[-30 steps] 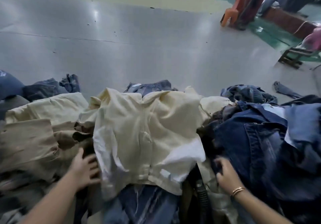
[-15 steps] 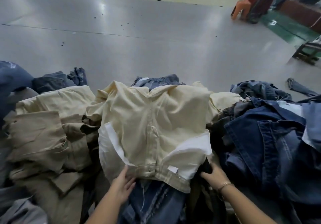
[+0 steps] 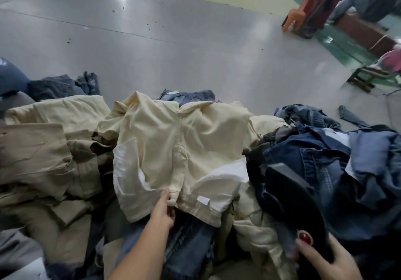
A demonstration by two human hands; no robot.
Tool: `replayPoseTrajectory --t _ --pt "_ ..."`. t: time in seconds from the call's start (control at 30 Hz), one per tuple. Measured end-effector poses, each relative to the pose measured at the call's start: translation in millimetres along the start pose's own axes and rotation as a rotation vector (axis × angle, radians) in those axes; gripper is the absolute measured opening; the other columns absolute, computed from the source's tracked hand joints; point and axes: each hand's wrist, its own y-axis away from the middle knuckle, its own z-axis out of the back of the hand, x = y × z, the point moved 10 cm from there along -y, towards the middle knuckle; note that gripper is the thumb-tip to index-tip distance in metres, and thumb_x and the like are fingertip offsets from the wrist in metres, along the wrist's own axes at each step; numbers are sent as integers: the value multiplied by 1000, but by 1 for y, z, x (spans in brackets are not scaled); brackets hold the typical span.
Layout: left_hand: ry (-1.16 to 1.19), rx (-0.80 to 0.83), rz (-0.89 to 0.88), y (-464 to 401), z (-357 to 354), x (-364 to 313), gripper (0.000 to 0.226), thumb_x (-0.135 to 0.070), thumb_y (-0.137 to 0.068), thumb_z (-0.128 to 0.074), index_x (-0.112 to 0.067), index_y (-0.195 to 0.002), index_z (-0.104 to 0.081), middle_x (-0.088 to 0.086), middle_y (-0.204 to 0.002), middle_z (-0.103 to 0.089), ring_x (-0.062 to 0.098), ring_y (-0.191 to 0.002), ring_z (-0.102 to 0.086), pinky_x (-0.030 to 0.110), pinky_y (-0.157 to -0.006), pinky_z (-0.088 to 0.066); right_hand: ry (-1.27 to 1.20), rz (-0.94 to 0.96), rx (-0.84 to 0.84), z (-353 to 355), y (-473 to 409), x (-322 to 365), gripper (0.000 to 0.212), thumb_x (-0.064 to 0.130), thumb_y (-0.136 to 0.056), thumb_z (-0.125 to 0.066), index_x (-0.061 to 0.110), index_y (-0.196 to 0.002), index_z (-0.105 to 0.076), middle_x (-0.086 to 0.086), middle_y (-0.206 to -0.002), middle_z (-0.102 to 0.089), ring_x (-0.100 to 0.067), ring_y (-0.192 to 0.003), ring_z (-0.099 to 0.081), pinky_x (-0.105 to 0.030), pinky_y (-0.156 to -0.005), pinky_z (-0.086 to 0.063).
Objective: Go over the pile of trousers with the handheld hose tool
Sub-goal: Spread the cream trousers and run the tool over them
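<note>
A pair of cream trousers (image 3: 180, 147), turned inside out with white pocket linings showing, lies on top of the pile, waistband toward me. My left hand (image 3: 162, 211) pinches the waistband near its button. My right hand (image 3: 321, 258) grips the black handheld hose tool (image 3: 295, 199), which has a red button by my thumb. Its flat dark head points up and away over the blue jeans (image 3: 338, 171) on the right. The hose itself is hidden.
Tan trousers (image 3: 43, 160) are heaped on the left, with more jeans (image 3: 63, 86) behind them. Grey floor (image 3: 173, 47) stretches beyond the pile. An orange plastic chair (image 3: 295, 17) and a low wooden stool (image 3: 366, 77) stand far right.
My right hand has come out from under the clothes and now lifts the black tool over the jeans. My left hand has slid up to the cream waistband's button.
</note>
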Motion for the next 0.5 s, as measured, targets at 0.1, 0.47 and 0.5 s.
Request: replayPoseTrajectory --t 0.1,0.47,0.5 --pt "89 1 -31 8 1 5 13 -23 -93 -63 -12 -89 -58 4 -76 -54 9 -48 -51 11 -30 -35 -74 -22 98 -9 0 32 65 66 -35 -85 15 -71 -65 -16 -54 -64 -27 -45 -62 -30 -44 -51" --pt "179 -66 -161 56 29 20 9 -9 -95 -58 -16 -100 -55 1 -74 -47 6 -49 -45 12 -31 -31 -271 60 36 -2 8 63 36 32 -63 -72 2 -74 -55 -10 -53 -56 -25 -40 -52 -34 -43 -49" --pt "205 -39 -138 61 27 23 7 -10 -95 -57 -15 -100 -56 1 -72 -46 5 -49 -43 12 -31 -30 -287 48 30 -4 8 58 33 30 -65 -72 3 -75 -56 -9 -53 -56 -24 -39 -52 -35 -42 -49"
